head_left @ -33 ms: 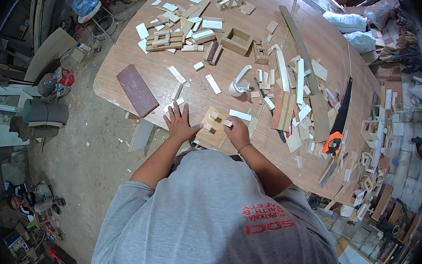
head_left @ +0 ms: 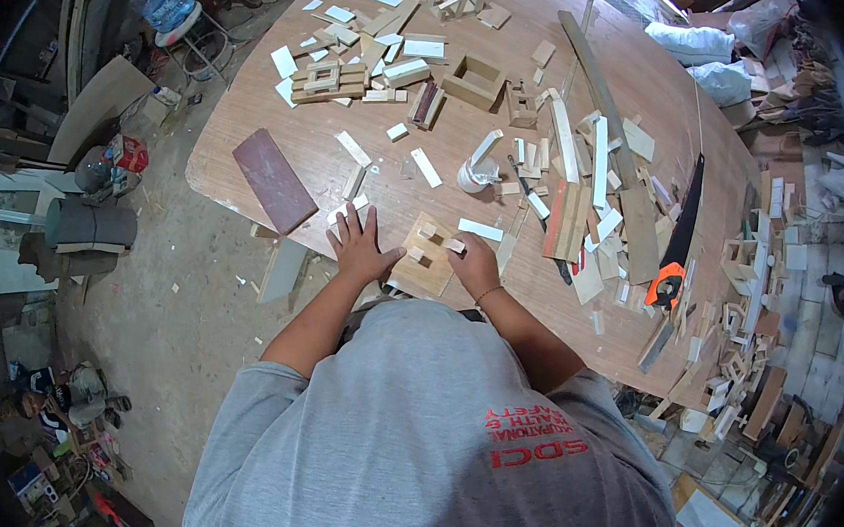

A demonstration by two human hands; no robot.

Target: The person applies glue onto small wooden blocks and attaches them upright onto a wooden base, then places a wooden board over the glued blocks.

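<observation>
A square plywood board (head_left: 419, 274) lies at the table's near edge, bearing small wooden blocks (head_left: 414, 254). My left hand (head_left: 361, 248) rests with fingers spread beside its left side, fingertips near small white pieces (head_left: 360, 201). At the board's right, my right hand (head_left: 474, 266) pinches a small block (head_left: 454, 245). Just beyond it lies a white strip (head_left: 480, 229), and farther off stands a white container (head_left: 477, 175) with a strip leaning in it.
On the wooden table (head_left: 247, 88) are a dark red board (head_left: 275, 180), an open wooden box (head_left: 472, 94), many offcuts (head_left: 332, 85), long planks (head_left: 635, 237) and a handsaw (head_left: 669, 283). A water jug (head_left: 161, 2) sits on a stool at upper left. Another person (head_left: 69, 398) is at lower left.
</observation>
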